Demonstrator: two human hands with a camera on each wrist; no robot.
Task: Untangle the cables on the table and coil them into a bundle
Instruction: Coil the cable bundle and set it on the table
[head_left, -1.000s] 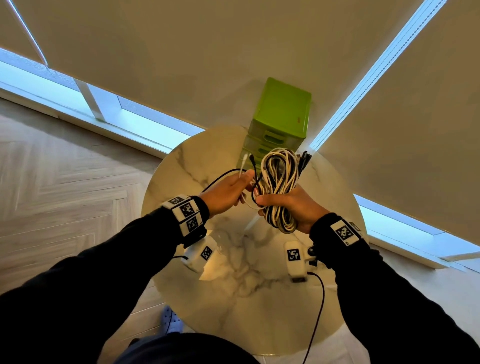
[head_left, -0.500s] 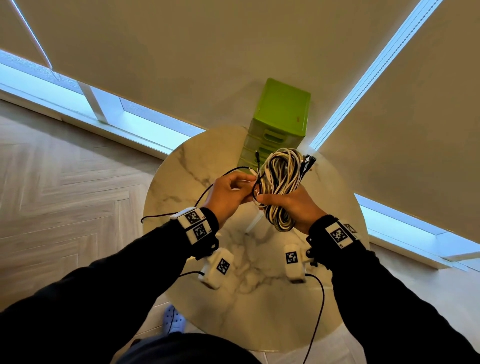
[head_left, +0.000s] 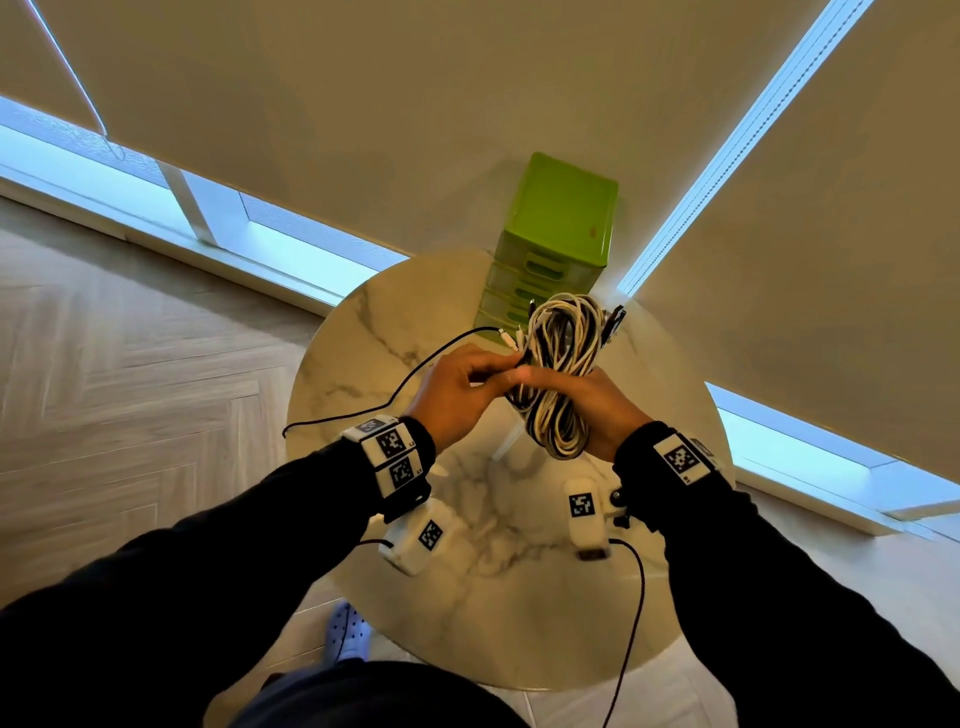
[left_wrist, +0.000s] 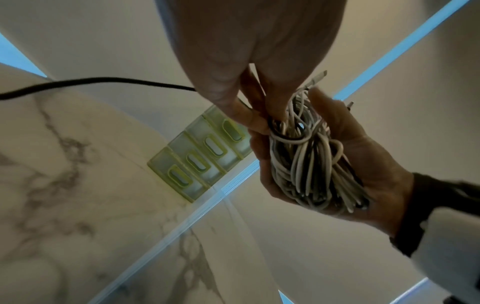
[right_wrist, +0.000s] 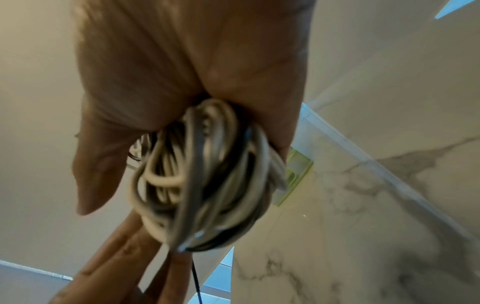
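Observation:
A coil of white and black cables (head_left: 563, 374) is held upright above the round marble table (head_left: 498, 613), with my right hand (head_left: 587, 402) wrapped round its middle. In the right wrist view the cable bundle (right_wrist: 205, 185) fills the curled fingers. My left hand (head_left: 462, 387) pinches a loose black cable (head_left: 415, 371) against the left side of the coil; this black cable (left_wrist: 103, 81) trails off left and down to the table edge. From the left wrist view the coil (left_wrist: 309, 156) lies in the right palm, a white plug tip sticking out on top.
A green drawer unit (head_left: 556, 234) stands at the table's far edge, right behind the coil. Beige blinds with bright window strips hang behind it. Wood floor lies to the left. Thin black leads run from the wrist cameras past the table's near edge.
My left hand has pulled the loose black cable in and closed against the coil; more of that cable now trails left over the table edge. The coil has stayed in my right hand.

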